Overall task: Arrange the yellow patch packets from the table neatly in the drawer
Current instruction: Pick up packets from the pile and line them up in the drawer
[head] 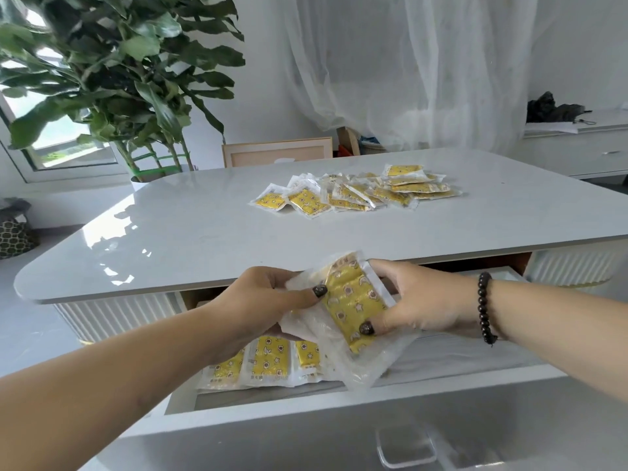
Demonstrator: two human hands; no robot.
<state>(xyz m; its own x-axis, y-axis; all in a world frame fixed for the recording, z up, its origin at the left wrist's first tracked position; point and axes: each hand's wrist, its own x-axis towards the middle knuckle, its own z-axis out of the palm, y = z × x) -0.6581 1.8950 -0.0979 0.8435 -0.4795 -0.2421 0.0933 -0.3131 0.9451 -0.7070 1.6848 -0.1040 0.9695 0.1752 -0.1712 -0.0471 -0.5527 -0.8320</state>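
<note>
Both hands hold a small stack of yellow patch packets in clear wrappers above the open white drawer. My left hand grips the stack's left side with the thumb on top. My right hand, with a dark bead bracelet at the wrist, grips its right side. Three packets lie side by side in the drawer's left part, partly hidden by my left hand. Several more packets lie in a loose pile on the grey table, far centre.
A large potted plant stands beyond the table's far left corner. A framed board leans behind the table. A white cabinet with a dark object on top is at the far right. The drawer front has a clear handle.
</note>
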